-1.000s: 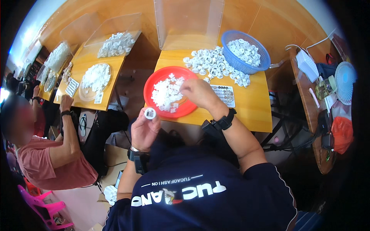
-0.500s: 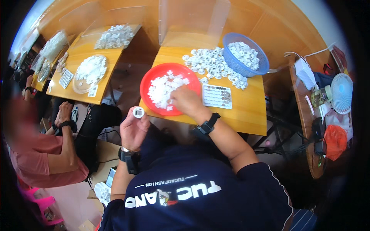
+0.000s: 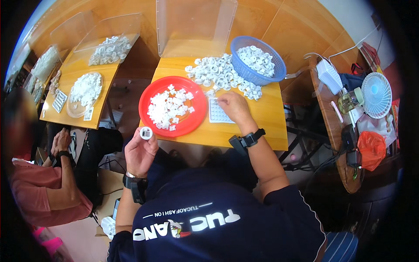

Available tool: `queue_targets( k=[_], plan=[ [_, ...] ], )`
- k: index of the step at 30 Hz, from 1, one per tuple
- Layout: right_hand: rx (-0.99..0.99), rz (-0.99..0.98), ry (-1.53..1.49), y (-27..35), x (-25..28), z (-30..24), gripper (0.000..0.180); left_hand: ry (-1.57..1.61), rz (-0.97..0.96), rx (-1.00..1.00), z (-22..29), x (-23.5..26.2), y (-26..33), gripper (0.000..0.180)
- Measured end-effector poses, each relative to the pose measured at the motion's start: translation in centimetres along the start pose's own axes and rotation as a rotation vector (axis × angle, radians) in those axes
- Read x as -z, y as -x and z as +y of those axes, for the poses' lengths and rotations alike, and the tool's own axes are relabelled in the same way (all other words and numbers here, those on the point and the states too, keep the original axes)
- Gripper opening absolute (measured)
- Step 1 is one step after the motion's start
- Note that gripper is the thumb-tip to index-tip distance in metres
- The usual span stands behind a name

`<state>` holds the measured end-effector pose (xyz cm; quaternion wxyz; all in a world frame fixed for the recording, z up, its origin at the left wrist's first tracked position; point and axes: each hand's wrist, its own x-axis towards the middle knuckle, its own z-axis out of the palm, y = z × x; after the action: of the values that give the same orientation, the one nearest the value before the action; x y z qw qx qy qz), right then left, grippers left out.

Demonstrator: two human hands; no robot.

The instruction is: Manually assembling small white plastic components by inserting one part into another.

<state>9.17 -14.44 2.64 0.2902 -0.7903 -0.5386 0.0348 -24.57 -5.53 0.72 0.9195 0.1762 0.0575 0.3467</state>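
One red plate (image 3: 192, 124), one blue basket (image 3: 279, 70), one small fan (image 3: 376, 94), one orange bag (image 3: 372, 148) — two wooden tables (image 3: 266, 118) and two wristbands (image 3: 246, 140); the white parts — too many to count.

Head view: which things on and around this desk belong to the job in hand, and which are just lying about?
In use:
- small white ring, held in left hand
- white grid tray, under right hand
- red plate of white pieces
- white rings heap
- blue basket

Lying about:
- white fan
- orange bag
- neighbouring desk's clear dish
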Motion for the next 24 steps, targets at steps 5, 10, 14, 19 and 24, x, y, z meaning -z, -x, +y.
queue_targets(
  k=[5, 10, 14, 19, 24],
  plan=[
    [0.111, 0.010, 0.137, -0.6, -1.9, -0.2, 0.012, -0.025, 0.162, -0.014, -1.0, -2.3, -0.8, 0.022],
    [0.186, 0.027, 0.270, -0.6, -2.4, -0.7, 0.012, -0.021, 0.116, -0.011, -1.0, -3.5, -0.6, 0.024],
    [0.290, 0.050, 0.390, -0.6, -2.6, -0.5, 0.014, 0.013, 0.108, -0.004, -1.0, -3.7, -0.4, 0.025],
    [0.277, 0.024, 0.310, -1.3, -2.3, 0.3, 0.013, -0.007, 0.078, -0.005, -0.9, -3.4, -0.1, 0.026],
    [0.137, 0.008, 0.321, -1.8, -2.5, 1.1, 0.011, 0.049, -0.193, 0.056, -0.6, -1.9, -0.4, 0.022]
  ],
)
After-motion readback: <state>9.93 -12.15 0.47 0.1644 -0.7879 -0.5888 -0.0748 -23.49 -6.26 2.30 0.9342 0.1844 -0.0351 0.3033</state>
